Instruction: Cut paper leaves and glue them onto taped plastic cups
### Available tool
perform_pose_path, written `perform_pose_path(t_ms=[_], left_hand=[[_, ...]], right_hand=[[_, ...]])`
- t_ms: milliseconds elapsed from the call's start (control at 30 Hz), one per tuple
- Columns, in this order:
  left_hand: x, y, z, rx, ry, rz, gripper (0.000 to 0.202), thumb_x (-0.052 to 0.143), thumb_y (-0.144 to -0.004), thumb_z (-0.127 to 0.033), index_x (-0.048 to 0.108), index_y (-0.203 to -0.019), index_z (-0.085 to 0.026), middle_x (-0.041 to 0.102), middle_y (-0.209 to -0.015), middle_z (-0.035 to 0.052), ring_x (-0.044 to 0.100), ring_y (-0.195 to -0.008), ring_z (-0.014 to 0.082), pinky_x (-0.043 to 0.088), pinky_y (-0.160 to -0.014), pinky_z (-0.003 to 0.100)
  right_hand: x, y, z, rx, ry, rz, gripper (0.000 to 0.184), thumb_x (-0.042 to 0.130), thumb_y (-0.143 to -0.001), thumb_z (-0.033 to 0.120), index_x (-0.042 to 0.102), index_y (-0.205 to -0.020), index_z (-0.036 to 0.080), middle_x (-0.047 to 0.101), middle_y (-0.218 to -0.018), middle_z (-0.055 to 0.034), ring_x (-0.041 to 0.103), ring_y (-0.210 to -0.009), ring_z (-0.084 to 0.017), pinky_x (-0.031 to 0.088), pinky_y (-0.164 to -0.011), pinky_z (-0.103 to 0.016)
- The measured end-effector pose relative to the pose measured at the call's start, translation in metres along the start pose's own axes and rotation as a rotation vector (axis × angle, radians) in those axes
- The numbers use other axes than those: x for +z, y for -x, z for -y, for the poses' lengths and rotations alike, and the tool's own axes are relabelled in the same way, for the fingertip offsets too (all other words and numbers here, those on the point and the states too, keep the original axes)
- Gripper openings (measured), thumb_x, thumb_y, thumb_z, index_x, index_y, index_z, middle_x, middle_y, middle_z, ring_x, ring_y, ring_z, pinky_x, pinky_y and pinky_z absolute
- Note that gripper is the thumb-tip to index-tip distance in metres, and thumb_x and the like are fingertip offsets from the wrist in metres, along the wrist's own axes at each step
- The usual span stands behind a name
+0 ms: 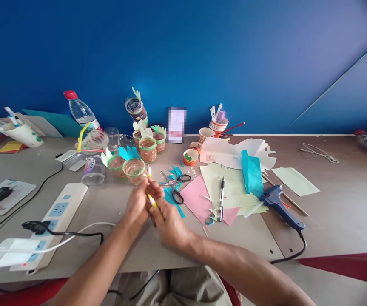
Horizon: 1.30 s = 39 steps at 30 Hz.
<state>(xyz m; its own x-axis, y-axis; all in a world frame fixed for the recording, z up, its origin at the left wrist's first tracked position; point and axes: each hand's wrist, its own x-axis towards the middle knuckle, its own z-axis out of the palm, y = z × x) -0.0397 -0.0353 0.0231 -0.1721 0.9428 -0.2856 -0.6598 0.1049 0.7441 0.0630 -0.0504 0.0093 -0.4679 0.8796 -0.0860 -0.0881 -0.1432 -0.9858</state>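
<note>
My left hand (139, 203) and my right hand (169, 219) are closed together above the table's front. Yellow-and-white parts of what looks like a marker (152, 200) show between the right fingers. A white end with a bit of yellow juts up above the left fingers; whether it belongs to the same marker is hidden. Just beyond the hands stands a clear plastic cup (134, 171) with a green rim. Scissors (178, 180) with black handles lie right of them among blue paper scraps (176, 172).
Brown-wrapped cups (148, 151) with paper petals stand behind. Pink paper (197, 197), a pen (221, 199) and a blue glue gun (282, 206) lie right. A power strip (70, 197) with cords is at left. A water bottle (83, 112) leans near the wall.
</note>
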Motion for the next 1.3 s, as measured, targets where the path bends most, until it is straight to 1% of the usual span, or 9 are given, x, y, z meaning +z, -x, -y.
perform_pose_path(t_ms=[200, 300, 433, 567, 733, 867, 1000, 1133, 1300], left_hand=[[0.002, 0.003, -0.008, -0.004, -0.040, 0.136, 0.037, 0.071, -0.075, -0.051, 0.058, -0.087, -0.019, 0.069, -0.075, 0.0036, 0.070, -0.085, 0.0229, 0.055, -0.081, 0.039], [0.001, 0.003, -0.008, -0.026, -0.033, 0.166, 0.038, 0.067, -0.077, -0.055, 0.060, -0.087, -0.018, 0.071, -0.083, 0.0067, 0.069, -0.089, 0.0235, 0.054, -0.082, 0.039], [-0.001, 0.001, -0.003, 0.009, -0.159, 0.171, 0.034, 0.068, -0.077, -0.051, 0.063, -0.082, -0.017, 0.071, -0.080, 0.0065, 0.068, -0.086, 0.0233, 0.053, -0.079, 0.036], [-0.004, -0.004, 0.002, 0.171, -0.444, 0.139, 0.032, 0.064, -0.080, -0.049, 0.067, -0.084, -0.017, 0.071, -0.086, 0.0065, 0.066, -0.086, 0.0226, 0.050, -0.084, 0.037], [-0.008, -0.009, 0.007, 0.287, -0.598, 0.117, 0.028, 0.068, -0.077, -0.041, 0.069, -0.096, -0.020, 0.071, -0.103, 0.0082, 0.062, -0.108, 0.0275, 0.043, -0.097, 0.040], [-0.012, -0.010, 0.011, 0.348, -0.621, 0.079, 0.030, 0.072, -0.074, -0.029, 0.069, -0.103, -0.024, 0.067, -0.120, 0.0080, 0.054, -0.122, 0.0278, 0.036, -0.105, 0.040], [-0.014, -0.011, 0.011, 0.495, -0.750, 0.070, 0.026, 0.065, -0.078, -0.024, 0.067, -0.103, -0.024, 0.066, -0.119, 0.0087, 0.054, -0.119, 0.0268, 0.035, -0.107, 0.043], [-0.016, -0.010, 0.008, 0.566, -0.912, 0.046, 0.030, 0.055, -0.082, -0.024, 0.063, -0.110, -0.019, 0.064, -0.120, 0.0124, 0.055, -0.119, 0.0266, 0.038, -0.105, 0.044], [-0.020, -0.011, 0.007, 0.585, -0.973, 0.017, 0.032, 0.048, -0.085, -0.025, 0.062, -0.112, -0.017, 0.065, -0.120, 0.0134, 0.057, -0.118, 0.0263, 0.043, -0.101, 0.043]], right_hand=[[-0.006, 0.004, 0.001, 0.066, -0.111, 0.124, 0.038, 0.054, -0.082, 0.054, 0.042, -0.066, 0.022, 0.043, -0.050, 0.0062, 0.034, -0.041, -0.007, 0.027, -0.042, -0.023], [-0.015, 0.004, 0.010, 0.026, -0.137, 0.136, 0.037, 0.059, -0.079, 0.053, 0.047, -0.068, 0.020, 0.046, -0.053, 0.0055, 0.037, -0.043, -0.007, 0.029, -0.043, -0.023], [-0.026, 0.003, 0.020, -0.050, -0.194, 0.034, 0.023, 0.064, -0.075, 0.041, 0.057, -0.078, 0.018, 0.046, -0.056, 0.0053, 0.040, -0.048, -0.008, 0.030, -0.047, -0.023], [-0.035, -0.006, 0.022, -0.112, -0.229, -0.130, 0.016, 0.065, -0.074, 0.033, 0.058, -0.079, 0.019, 0.044, -0.055, 0.0061, 0.038, -0.049, -0.008, 0.029, -0.047, -0.023], [-0.044, -0.016, 0.029, -0.084, -0.199, -0.258, 0.018, 0.063, -0.075, 0.032, 0.056, -0.088, 0.021, 0.039, -0.050, 0.0093, 0.034, -0.045, -0.008, 0.025, -0.045, -0.022], [-0.047, -0.023, 0.046, -0.052, 0.047, -0.326, 0.020, 0.059, -0.075, 0.029, 0.058, -0.092, 0.019, 0.041, -0.048, 0.0088, 0.036, -0.044, -0.010, 0.027, -0.044, -0.022], [-0.045, -0.058, 0.068, -0.177, 0.451, -0.342, 0.023, 0.056, -0.076, 0.026, 0.064, -0.095, 0.017, 0.056, -0.063, 0.0022, 0.050, -0.058, -0.014, 0.039, -0.057, -0.026], [-0.038, -0.115, 0.082, -0.279, 0.787, -0.230, 0.032, 0.053, -0.077, 0.020, 0.068, -0.105, 0.016, 0.069, -0.089, -0.0051, 0.060, -0.081, -0.020, 0.045, -0.076, -0.030], [-0.033, -0.161, 0.085, -0.193, 1.069, -0.115, 0.046, 0.051, -0.078, 0.014, 0.061, -0.123, 0.020, 0.066, -0.119, -0.0084, 0.062, -0.103, -0.026, 0.047, -0.087, -0.032]])
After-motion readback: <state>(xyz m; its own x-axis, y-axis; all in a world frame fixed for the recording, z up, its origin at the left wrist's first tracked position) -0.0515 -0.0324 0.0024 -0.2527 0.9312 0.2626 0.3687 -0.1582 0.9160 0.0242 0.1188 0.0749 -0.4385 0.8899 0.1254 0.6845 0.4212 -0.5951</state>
